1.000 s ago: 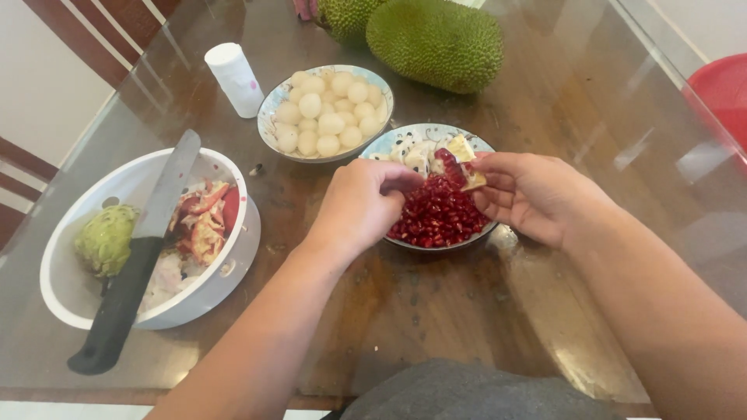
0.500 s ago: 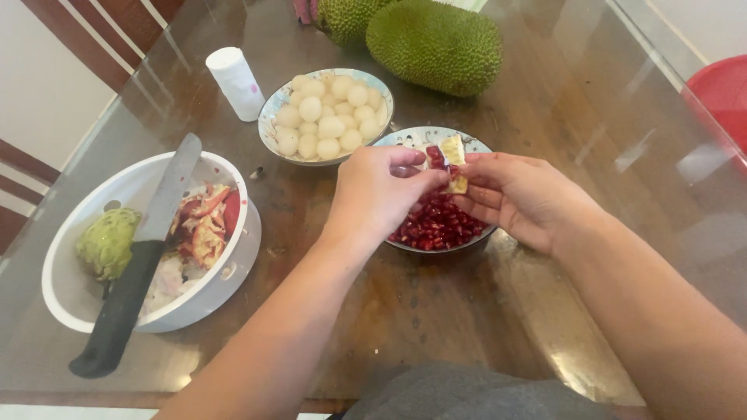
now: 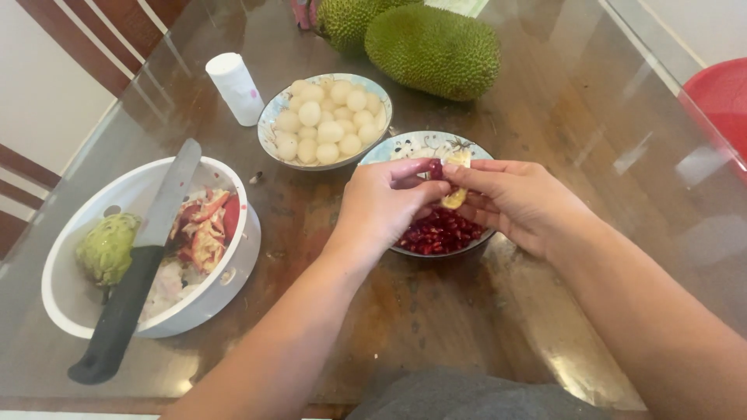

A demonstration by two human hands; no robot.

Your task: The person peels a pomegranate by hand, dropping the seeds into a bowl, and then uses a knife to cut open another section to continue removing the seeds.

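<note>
A: A pomegranate piece (image 3: 454, 183) is pinched between both hands, right over the patterned bowl (image 3: 405, 145) of red seeds (image 3: 440, 232).

B: The left hand (image 3: 387, 201) is closed on it from the left, thumb and fingertips pressed to its red end. The right hand (image 3: 513, 198) is curled round it from the right.

A: Its long axis is seen running near to far, with the red seeded end pointed far and the pale yellow rind turned near.

B: Just beyond, to the left, a bowl of pale round fruit (image 3: 325, 118) is seen. At far left a black-handled knife (image 3: 136, 264) is laid across a white bowl (image 3: 85, 303), blade pointing away.
</note>
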